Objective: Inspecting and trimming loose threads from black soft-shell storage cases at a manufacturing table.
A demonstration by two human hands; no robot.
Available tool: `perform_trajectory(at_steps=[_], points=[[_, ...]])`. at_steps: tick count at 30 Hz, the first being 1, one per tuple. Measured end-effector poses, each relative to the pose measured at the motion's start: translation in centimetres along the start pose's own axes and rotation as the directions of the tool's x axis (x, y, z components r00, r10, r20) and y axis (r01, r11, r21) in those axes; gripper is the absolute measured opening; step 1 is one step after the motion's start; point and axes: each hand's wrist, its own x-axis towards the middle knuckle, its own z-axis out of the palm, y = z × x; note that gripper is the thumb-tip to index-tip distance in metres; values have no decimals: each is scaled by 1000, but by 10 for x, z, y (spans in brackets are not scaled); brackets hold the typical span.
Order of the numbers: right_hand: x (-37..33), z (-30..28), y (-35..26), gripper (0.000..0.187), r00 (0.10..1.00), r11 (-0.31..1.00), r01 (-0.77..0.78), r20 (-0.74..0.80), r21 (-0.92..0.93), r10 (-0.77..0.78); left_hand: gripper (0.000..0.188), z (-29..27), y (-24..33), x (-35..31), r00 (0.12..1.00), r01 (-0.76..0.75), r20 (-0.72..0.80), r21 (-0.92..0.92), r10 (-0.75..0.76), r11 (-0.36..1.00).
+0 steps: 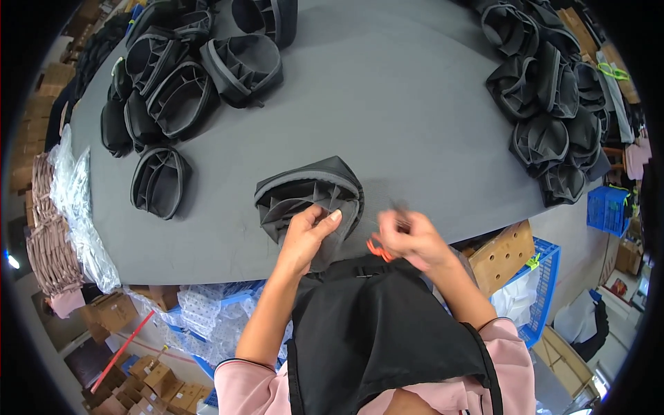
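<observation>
On the grey table in front of me lies an open black zip pouch (304,176) with thin grey dividers inside. My left hand (304,238) is closed on its near edge, thumb over the zip flap and fingers inside the opening. Just right of the pouch, apart from it, my right hand (415,242) is closed around what look like scissors with orange handles (379,250). Motion smears the right fingers and the dark tip above them, so the blades are not clear.
More open black pouches (181,100) are heaped at the far left of the grey table (387,104), and another heap (543,142) sits at the far right. Clear plastic bags (79,214) hang over the left edge. A blue crate (543,290) with cardboard stands below the table at right.
</observation>
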Motion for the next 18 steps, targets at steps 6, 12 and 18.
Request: perform_trajectory(at_steps=[6,12,18], points=[[-5,-2,7,10,844,696,80,-323,-714,-428,34,0,19,13,998,32,61,46,-35,998],[42,14,25,21,848,630,166,-216,-759,-484,40,-4,33,10,987,75,133,128,-92,989],[41,13,32,10,914,773,124,-232,-622,-333,48,12,14,-38,841,-403,-28,635,541,659]])
